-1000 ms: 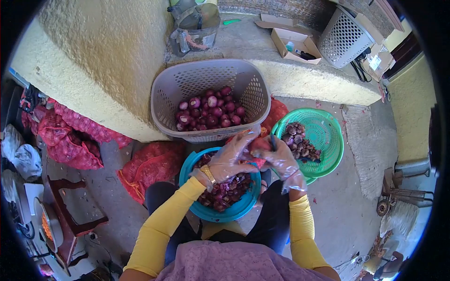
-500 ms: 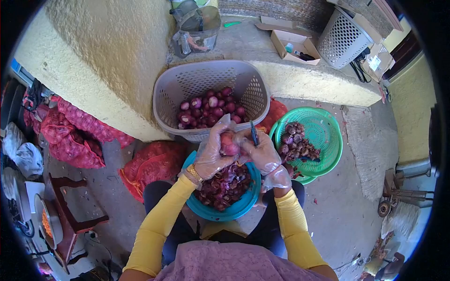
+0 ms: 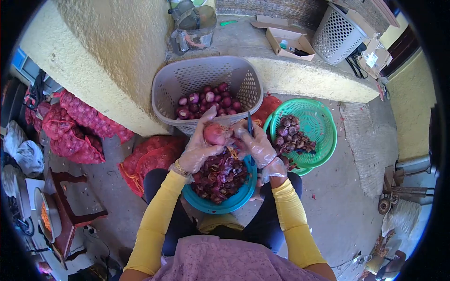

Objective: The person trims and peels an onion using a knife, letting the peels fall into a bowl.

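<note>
A person in yellow sleeves (image 3: 159,210) and clear plastic gloves works over a blue basin (image 3: 225,208) set between the knees. The left hand (image 3: 197,147) closes around a reddish-purple onion (image 3: 216,134), thumb and fingers cupping it from the left, with a gold-toned watch (image 3: 179,167) at the wrist. The right hand (image 3: 258,149) grips a slim dark tool (image 3: 250,124) that points up past the forefinger; its fingertips are at the onion's right side, though whether they touch its surface is hard to tell. The onion is held above the far side of the basin, where purple-red skins (image 3: 219,180) lie heaped.

Just beyond the hands, a gray perforated basket (image 3: 161,91) holds a pile of glossy purple onions (image 3: 208,99). To the right, a green colander (image 3: 331,136) carries duller, darker bulbs (image 3: 288,133) on its near left side. A red mesh sack (image 3: 152,157) slumps on the concrete floor left of the basin, and more filled sacks (image 3: 75,138) lie against the yellow wall (image 3: 93,70). On the ledge behind, an open cardboard box (image 3: 273,44) sits beside a pale slatted basket (image 3: 338,35).
</note>
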`<action>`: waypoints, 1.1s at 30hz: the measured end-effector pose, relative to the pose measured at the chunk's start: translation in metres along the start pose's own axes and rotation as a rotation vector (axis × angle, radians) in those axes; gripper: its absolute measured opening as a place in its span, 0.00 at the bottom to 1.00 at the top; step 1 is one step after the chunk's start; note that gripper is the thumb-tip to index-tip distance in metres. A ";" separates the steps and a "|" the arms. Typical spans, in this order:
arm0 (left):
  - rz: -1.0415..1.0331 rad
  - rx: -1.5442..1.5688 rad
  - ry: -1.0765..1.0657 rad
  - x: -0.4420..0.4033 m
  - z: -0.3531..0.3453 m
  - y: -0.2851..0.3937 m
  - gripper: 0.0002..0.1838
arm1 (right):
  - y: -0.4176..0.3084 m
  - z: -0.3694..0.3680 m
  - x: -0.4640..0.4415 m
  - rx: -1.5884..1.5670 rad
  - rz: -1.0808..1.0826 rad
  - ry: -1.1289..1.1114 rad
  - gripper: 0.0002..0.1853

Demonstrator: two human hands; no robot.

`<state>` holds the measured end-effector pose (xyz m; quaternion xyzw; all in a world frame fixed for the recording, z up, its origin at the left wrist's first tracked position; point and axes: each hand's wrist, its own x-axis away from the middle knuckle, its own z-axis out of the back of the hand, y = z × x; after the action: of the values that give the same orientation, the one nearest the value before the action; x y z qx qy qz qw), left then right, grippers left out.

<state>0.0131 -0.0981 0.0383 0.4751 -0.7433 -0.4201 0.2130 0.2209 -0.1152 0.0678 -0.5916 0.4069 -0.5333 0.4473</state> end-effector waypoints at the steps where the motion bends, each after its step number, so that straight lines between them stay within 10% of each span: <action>1: 0.069 0.151 0.014 0.008 0.000 0.003 0.43 | 0.003 -0.002 0.002 -0.009 -0.002 -0.006 0.13; 14: -0.027 0.401 0.098 0.007 0.031 -0.002 0.37 | 0.027 -0.012 -0.016 -0.123 0.185 -0.051 0.10; 26: -0.042 0.782 0.019 -0.015 0.043 -0.023 0.39 | 0.014 -0.008 -0.030 0.510 0.366 0.087 0.24; 33: 0.194 0.386 0.392 -0.007 0.014 -0.011 0.37 | 0.002 -0.009 -0.030 0.650 0.661 -0.026 0.31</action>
<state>0.0120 -0.0883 0.0217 0.5058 -0.7960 -0.1487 0.2972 0.2094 -0.0883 0.0580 -0.2660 0.3798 -0.4542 0.7607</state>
